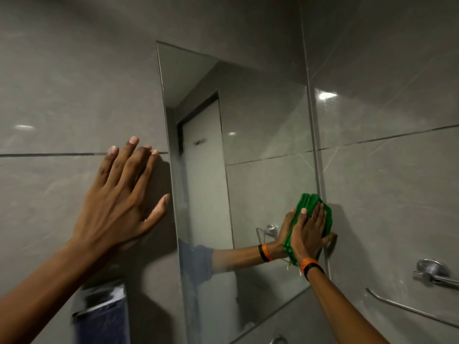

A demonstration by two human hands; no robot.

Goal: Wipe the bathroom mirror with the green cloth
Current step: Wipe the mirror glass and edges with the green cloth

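Observation:
A frameless rectangular mirror (248,150) hangs on the grey tiled wall. My right hand (309,232) lies flat on a folded green cloth (311,201) and presses it against the mirror's lower right edge. The glass reflects that hand and forearm. My left hand (119,199) rests flat on the tiles just left of the mirror, fingers spread, thumb near the mirror's left edge. It holds nothing. An orange and black band circles my right wrist.
A chrome holder (432,269) and a metal rail (407,309) are fixed to the side wall at the lower right. A dark shelf or holder (99,311) sits on the wall below my left forearm. The mirror reflects a door.

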